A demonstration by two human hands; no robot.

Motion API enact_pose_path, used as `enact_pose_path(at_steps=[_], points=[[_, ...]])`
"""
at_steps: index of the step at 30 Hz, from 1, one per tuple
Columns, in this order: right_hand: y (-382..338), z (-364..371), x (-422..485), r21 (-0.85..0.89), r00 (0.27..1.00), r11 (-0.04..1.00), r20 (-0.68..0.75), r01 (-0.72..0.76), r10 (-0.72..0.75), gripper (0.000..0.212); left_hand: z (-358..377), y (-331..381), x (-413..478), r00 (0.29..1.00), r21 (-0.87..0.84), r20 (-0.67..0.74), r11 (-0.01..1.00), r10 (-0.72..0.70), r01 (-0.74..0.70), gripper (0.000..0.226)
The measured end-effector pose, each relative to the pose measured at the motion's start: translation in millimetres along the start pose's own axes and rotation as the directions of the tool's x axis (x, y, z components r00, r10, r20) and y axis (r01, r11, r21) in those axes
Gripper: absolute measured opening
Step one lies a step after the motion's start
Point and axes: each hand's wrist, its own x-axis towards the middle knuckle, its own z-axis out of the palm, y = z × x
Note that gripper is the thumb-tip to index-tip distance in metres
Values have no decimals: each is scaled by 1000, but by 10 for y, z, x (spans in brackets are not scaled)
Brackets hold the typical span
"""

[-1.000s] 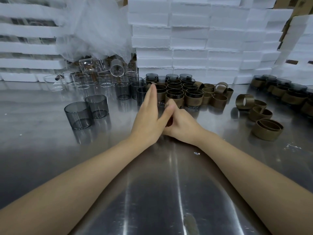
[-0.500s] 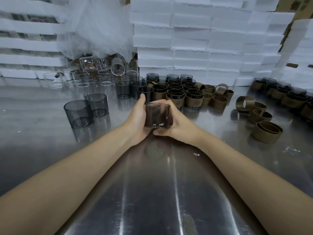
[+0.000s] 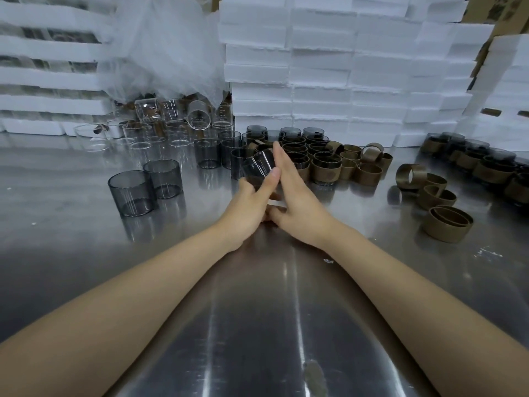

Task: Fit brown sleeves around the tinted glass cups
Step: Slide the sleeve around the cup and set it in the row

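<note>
Two forearms reach in from the near edge of the table (image 3: 257,339), and both grips meet around its middle. The left grip (image 3: 246,207) curls round a tinted glass cup (image 3: 257,164), thumb laid up alongside. The right grip (image 3: 300,196) is flat, fingers straight, pressed against the cup's right side. The cup is off the steel and tipped to the left. Whether a sleeve is on it, the hands hide, so I can't tell.

Here's the danger as I read it: that's smooth glass squeezed between a curl and a flat palm. One hard shove to seat a tight sleeve and it could shoot out onto the steel and chip. Push crooked and the sleeve may jam or crease.

Out left, two bare tinted cups (image 3: 133,193) stand side by side. Toward the right edge lie loose brown sleeves (image 3: 446,224), some nested.

Just beyond the fingers, finished sleeved cups (image 3: 326,170) are packed close, and a lurch forward could bowl into them.

Along the far edge sit clear glasses (image 3: 143,133), one on its side under a plastic sheet (image 3: 160,53), with foam blocks (image 3: 315,67) stacked behind.
</note>
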Motion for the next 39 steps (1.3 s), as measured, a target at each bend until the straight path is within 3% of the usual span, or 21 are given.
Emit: enact_pose_path(at_steps=[4, 8, 13, 16, 20, 23, 26, 31, 35, 39], points=[[5, -11, -24, 47, 998, 997, 41, -56, 54, 105, -13, 3, -9, 997, 107, 43, 992, 58, -63, 50], [19, -38, -10, 189, 984, 966, 26, -175, 174, 109, -19, -16, -23, 988, 210, 94, 967, 126, -143, 52], [2, -161, -8, 468, 987, 870, 31, -155, 160, 68, 4, -49, -32, 973, 214, 197, 963, 119, -161, 41], [5, -72, 4, 408, 976, 897, -53, -170, 209, 55, 11, -33, -22, 984, 128, 154, 986, 91, -111, 32], [24, -42, 5, 175, 931, 955, -237, -239, 277, 62, 57, -37, -16, 995, 136, 33, 986, 96, -100, 39], [-4, -39, -13, -49, 953, 974, -221, -222, 206, 62, 62, -47, -25, 992, 244, 80, 963, 99, -116, 50], [-26, -10, -1, -27, 956, 979, -227, -200, 189, 59, 55, -52, -28, 989, 287, 87, 947, 120, -140, 54], [-31, -121, 18, 154, 962, 957, -81, -246, 260, 33, 39, -18, -71, 982, 282, 151, 947, 117, -156, 56], [-29, -186, -14, 468, 956, 834, 113, -291, 270, 34, 42, 20, -132, 969, 207, 225, 966, 104, -151, 53], [-44, -181, -18, 460, 950, 831, 147, -312, 275, 19, 48, 33, -151, 970, 155, 222, 979, 99, -136, 47]])
